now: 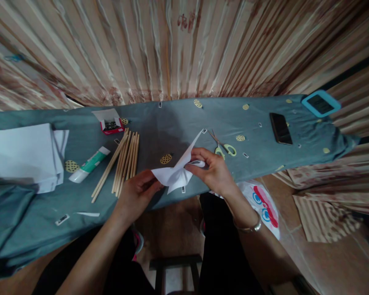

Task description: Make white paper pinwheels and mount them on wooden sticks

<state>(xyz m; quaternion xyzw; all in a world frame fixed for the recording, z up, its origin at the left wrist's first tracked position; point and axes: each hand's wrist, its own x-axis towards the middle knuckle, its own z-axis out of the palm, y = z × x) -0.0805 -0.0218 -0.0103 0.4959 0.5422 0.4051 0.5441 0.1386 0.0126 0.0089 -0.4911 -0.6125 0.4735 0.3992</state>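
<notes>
A white sheet of paper [176,174] with pointed, bent-over corners is held above the front edge of the table, between both hands. My left hand [137,192] pinches its left corner between thumb and fingers. On the other side, my right hand [213,168] grips a curled-over part of the same paper near its middle; the fingertips partly hide the fold. Just beyond the right hand lie scissors [224,150] with pale green handles, blades apart. Several thin wooden sticks [126,164] lie side by side beyond my left hand.
A green-and-white tube [90,164], an open red box [112,126] of small dark items and stacked white paper [21,155] occupy the left. A phone [281,128] and blue-framed device [321,103] lie right. Below the table sits a plastic bag [261,207].
</notes>
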